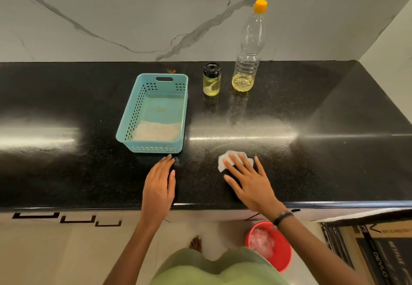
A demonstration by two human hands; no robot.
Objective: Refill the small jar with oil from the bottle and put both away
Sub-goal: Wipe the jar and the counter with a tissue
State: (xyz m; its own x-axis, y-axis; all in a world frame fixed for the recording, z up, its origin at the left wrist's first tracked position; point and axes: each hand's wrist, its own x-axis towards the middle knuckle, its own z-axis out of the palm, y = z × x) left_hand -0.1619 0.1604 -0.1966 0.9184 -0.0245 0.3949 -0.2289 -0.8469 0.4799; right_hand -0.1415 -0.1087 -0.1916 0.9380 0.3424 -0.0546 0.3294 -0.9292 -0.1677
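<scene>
Pressing flat on a white tissue [225, 159], the right hand [249, 181] lies on the black counter [334, 162] with its fingers spread and straight, the tissue showing beyond the fingertips. The left hand [159, 184] rests beside it, apart from it, fingers straight and close together, holding nothing; its fingertips sit just short of the near wall of a blue basket [133, 115]. That basket stands directly ahead of the left hand, with a white sheet lying in its near end. Farther ahead, between the two hands' lines and well beyond both, the small jar [211, 81] stands upright with its black lid on, pale oil inside. Just to the right of it, well ahead of the right hand, the bottle [248, 61] stands upright, orange cap on, oil filling only its bottom part. Below the right wrist, a red bucket [283, 255] sits on the floor.
</scene>
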